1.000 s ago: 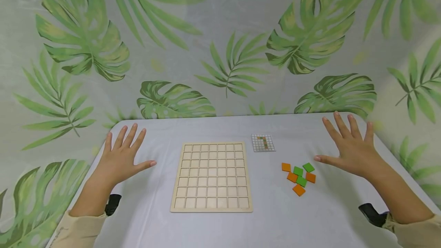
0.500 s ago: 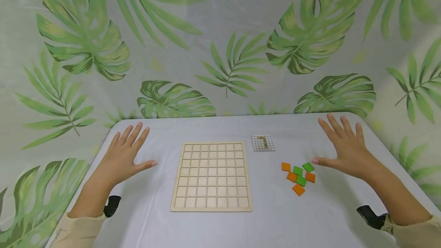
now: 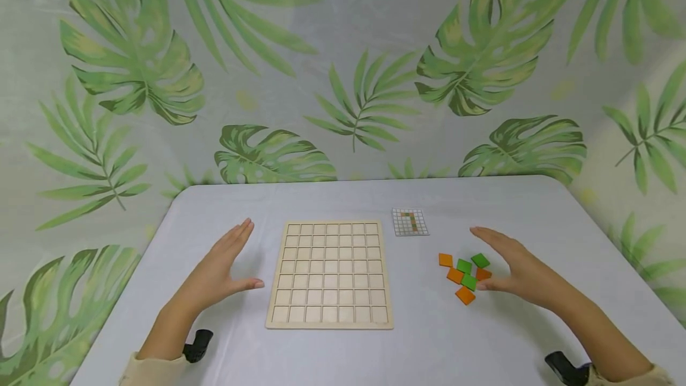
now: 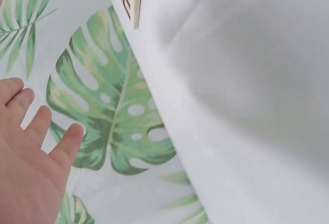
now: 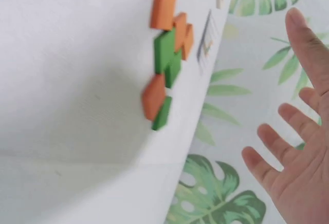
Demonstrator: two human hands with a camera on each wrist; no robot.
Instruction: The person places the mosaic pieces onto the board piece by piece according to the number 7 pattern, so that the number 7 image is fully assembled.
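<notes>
Left hand (image 3: 215,273), right hand (image 3: 527,273) lower, turned inward; apart, fingers extended. Left near board (image 3: 329,274) left edge; right by tiles (image 3: 455,275), toward table (image 3: 429,350) right edge.

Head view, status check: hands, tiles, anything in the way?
Left hand empty, left of board. Right hand empty, beside tiles. Seven tiles loose on table, four orange, three green. No obstruction visible; only right thumb overlapping an orange tile.

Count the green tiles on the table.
3: the rightmost green tile, another green tile to its left, and a third green tile in front of that. None looks hidden.
</notes>
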